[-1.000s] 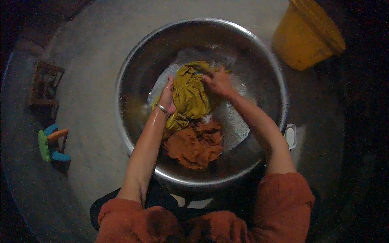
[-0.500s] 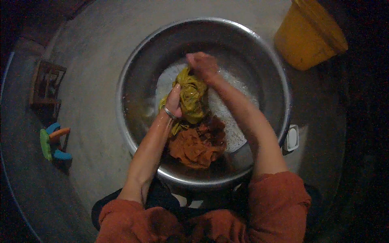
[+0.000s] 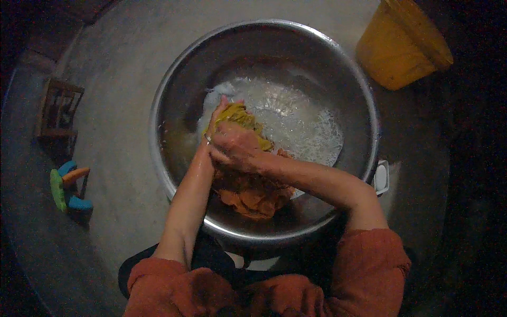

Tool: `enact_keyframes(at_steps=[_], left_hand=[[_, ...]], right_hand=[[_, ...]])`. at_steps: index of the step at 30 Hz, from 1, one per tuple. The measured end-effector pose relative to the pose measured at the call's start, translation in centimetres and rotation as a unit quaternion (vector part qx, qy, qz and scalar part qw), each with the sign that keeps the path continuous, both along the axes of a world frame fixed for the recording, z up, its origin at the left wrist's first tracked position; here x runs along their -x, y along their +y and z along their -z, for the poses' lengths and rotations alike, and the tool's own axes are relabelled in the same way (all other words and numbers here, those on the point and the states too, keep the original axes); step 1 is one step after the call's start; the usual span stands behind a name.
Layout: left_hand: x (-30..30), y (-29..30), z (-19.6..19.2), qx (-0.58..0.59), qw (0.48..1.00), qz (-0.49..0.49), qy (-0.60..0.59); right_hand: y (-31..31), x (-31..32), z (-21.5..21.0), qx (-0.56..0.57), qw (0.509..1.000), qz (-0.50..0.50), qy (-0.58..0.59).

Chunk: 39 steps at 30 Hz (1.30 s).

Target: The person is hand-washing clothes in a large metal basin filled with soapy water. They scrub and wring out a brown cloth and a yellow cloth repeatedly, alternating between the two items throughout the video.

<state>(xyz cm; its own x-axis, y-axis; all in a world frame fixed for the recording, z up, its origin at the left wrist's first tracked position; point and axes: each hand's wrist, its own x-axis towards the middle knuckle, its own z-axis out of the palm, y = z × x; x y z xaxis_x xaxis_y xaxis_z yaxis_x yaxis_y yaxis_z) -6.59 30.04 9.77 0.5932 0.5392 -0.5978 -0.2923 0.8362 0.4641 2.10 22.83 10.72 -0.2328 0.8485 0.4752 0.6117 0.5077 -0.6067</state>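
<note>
A wet yellow-green cloth (image 3: pixel 238 114) is bunched up inside a wide metal basin (image 3: pixel 160 90). My left hand (image 3: pixel 218 110) grips its left side, with the palm and part of the fingers hidden. Across the cloth's near end lies my right hand (image 3: pixel 235 143), curled closed on the fabric close to my left wrist; its outline is slightly blurred. Below both hands a rust-orange cloth (image 3: pixel 252 199) sits crumpled near the basin's front wall. Soapy water (image 3: pixel 288 103) with foam covers the bottom of the basin.
A yellow bucket (image 3: pixel 404 47) stands tilted in view at the far right. Beside the basin's right rim is a small white dish (image 3: pixel 382 178) with a white oval piece in it. On the left are a brown wooden frame (image 3: pixel 57 133) and a blue, green and orange object (image 3: pixel 60 190).
My right hand has come down from the cloth's far end to its near end, beside my left wrist. The yellow-green cloth looks more bunched, and more of the foamy water shows.
</note>
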Motion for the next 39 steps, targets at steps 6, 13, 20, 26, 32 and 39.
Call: enact_keyframes(at_steps=[6, 13, 20, 26, 32, 39], left_hand=[[-1.6, -0.7, 2.0, -0.065, 0.996, 0.01, -0.057], [-0.9, 0.8, 3.8, -0.045, 0.999, 0.0, -0.018], [-0.5, 1.4, 3.4, -0.07, 0.991, 0.025, -0.115], [0.5, 3.4, 8.0, -0.416, 0.898, 0.095, 0.106], [-4.1, -0.5, -1.6, -0.094, 0.993, 0.02, -0.066], [-2.0, 1.7, 1.8, -0.065, 0.996, 0.002, -0.057]], right_hand=[[8.8, -5.7, 4.9, -0.036, 0.994, 0.103, -0.012], [6.6, -15.7, 3.8, 0.182, 0.878, 0.367, -0.246], [2.1, -4.2, 1.9, 0.153, 0.975, 0.129, 0.099], [2.6, -1.8, -1.7, 0.008, 0.998, -0.024, -0.053], [10.0, -11.6, 4.3, 0.025, 0.967, 0.238, -0.087], [6.3, -13.4, 2.4, 0.269, 0.88, 0.322, -0.223]])
